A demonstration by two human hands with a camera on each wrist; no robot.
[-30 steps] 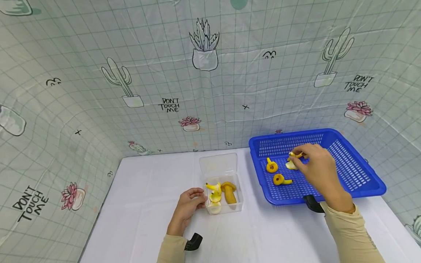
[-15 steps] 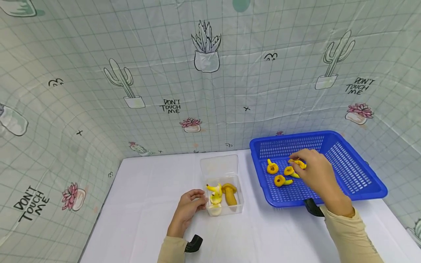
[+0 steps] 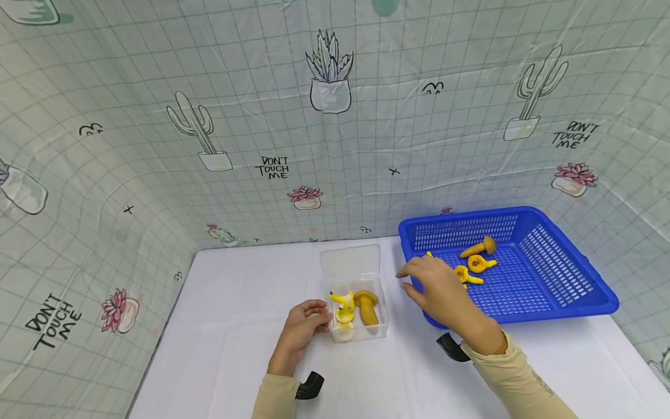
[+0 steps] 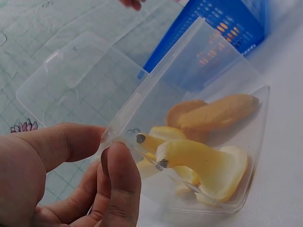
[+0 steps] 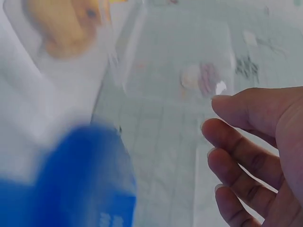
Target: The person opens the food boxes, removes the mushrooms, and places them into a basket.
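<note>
My left hand (image 3: 302, 330) pinches the left wall of a small clear plastic box (image 3: 360, 336) between thumb and fingers, which the left wrist view shows up close. Inside the box are yellow mushrooms (image 4: 208, 165) and a tan-brown mushroom (image 3: 367, 308) with a thick stem. My right hand (image 3: 445, 294) hangs over the left rim of a blue plastic basket (image 3: 544, 291), fingers loosely bent with nothing between them. In the basket lie yellow trumpet-shaped mushrooms (image 3: 480, 264) and a brown mushroom (image 3: 478, 248); the hand partly hides some of them.
The box's clear lid (image 3: 350, 263) stands hinged up at its back. A white cloth (image 3: 235, 326) covers the table. Behind it rises a printed curtain (image 3: 330, 145) with cactus drawings.
My right hand has let go of a yellow mushroom in the basket, then moved left and toward me to the basket's left rim. My left hand has stayed at the box.
</note>
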